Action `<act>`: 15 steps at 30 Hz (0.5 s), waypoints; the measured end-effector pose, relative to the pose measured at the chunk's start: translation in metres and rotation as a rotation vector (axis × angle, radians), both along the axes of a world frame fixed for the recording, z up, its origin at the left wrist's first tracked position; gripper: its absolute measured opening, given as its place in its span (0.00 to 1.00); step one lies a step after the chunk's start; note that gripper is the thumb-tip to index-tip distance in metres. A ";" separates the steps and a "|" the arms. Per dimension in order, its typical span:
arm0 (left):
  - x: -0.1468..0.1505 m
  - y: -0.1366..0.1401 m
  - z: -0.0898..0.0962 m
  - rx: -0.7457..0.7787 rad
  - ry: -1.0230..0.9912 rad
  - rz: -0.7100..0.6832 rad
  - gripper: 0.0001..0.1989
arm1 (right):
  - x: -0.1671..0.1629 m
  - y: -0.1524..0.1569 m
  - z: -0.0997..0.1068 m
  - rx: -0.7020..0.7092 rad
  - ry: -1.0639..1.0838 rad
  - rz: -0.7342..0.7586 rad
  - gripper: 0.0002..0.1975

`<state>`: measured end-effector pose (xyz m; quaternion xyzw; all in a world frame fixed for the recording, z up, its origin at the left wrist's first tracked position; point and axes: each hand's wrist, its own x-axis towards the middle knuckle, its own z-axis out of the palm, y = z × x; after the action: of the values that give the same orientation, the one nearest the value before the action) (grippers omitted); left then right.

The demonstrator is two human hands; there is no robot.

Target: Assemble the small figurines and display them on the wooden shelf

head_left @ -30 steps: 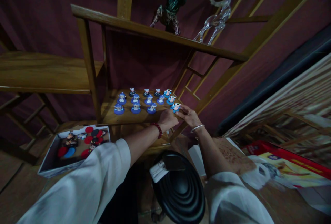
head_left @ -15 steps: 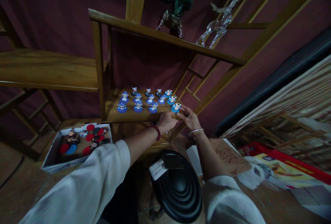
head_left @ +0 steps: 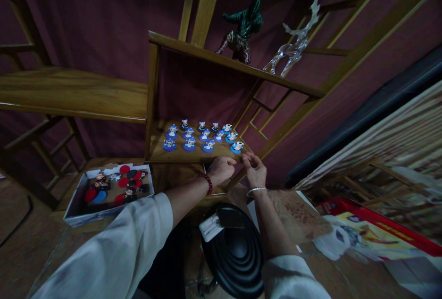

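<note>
Left hand: curled loosely just in front of the lower shelf's edge; whether anything is grasped by the left hand (head_left: 221, 171) cannot be told. A red bead bracelet (head_left: 207, 183) is worn at the wrist.
Right hand: thumb and fingers are drawn together at the shelf's front right corner; whether anything is pinched by the right hand (head_left: 255, 170) cannot be told. A silver bangle (head_left: 257, 190) is worn.
Blue-based figurines: three are lined up along the right side of the lower shelf (head_left: 183, 156); the front blue-based figurine (head_left: 236, 147) is placed just beside the right fingertips.
Purple-based figurines: seven are set in two rows, a front three led at the left by one purple-based figurine (head_left: 169, 144).
Dark-based figurines: three are stood at the back, the leftmost dark-based figurine (head_left: 184, 125) apart from the others.
Upper shelf: a green hooded statue (head_left: 247, 25) and a clear deer ornament (head_left: 292, 50) are displayed.
White-sided box (head_left: 81, 218): red, black and blue discs and further figurines are held in it.
Black stool (head_left: 235, 266): a white card (head_left: 210, 228) is laid on it beside a dark flat object (head_left: 231, 219); the card's marks are too small to be read.
Red and yellow package (head_left: 383, 239): lettering is printed on it, too blurred to be read.
Brown sheet (head_left: 292, 211): reddish print is borne, likewise illegible.
</note>
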<state>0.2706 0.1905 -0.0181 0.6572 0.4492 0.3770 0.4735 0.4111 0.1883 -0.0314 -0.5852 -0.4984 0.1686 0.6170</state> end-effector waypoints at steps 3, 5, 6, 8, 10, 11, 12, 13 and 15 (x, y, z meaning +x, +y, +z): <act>-0.004 -0.004 -0.001 -0.012 0.036 -0.005 0.16 | -0.009 -0.008 -0.001 0.004 -0.017 -0.015 0.19; -0.008 -0.007 -0.001 -0.007 0.056 -0.009 0.16 | -0.016 -0.013 -0.002 0.014 -0.030 -0.018 0.18; -0.010 -0.008 -0.001 -0.003 0.063 -0.010 0.16 | -0.021 -0.016 -0.002 0.018 -0.037 -0.017 0.17; -0.014 -0.012 -0.001 0.004 0.074 -0.009 0.15 | -0.031 -0.022 -0.002 0.026 -0.043 -0.008 0.16; -0.020 -0.017 -0.001 0.010 0.089 -0.004 0.13 | -0.042 -0.029 -0.004 0.027 -0.034 0.009 0.15; -0.023 -0.019 -0.001 0.018 0.098 -0.003 0.13 | -0.047 -0.033 -0.005 0.022 -0.028 0.019 0.14; -0.027 -0.021 -0.001 0.027 0.106 -0.001 0.12 | -0.053 -0.036 -0.007 0.017 -0.023 0.027 0.14; -0.031 -0.023 -0.002 0.036 0.114 0.003 0.12 | -0.058 -0.038 -0.010 0.012 -0.022 0.037 0.14; -0.039 -0.026 -0.006 0.050 0.136 0.014 0.12 | -0.069 -0.043 -0.018 0.001 -0.031 0.047 0.14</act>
<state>0.2312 0.1648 -0.0237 0.6896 0.4755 0.3460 0.4228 0.3424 0.1453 -0.0495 -0.5755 -0.5215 0.1737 0.6055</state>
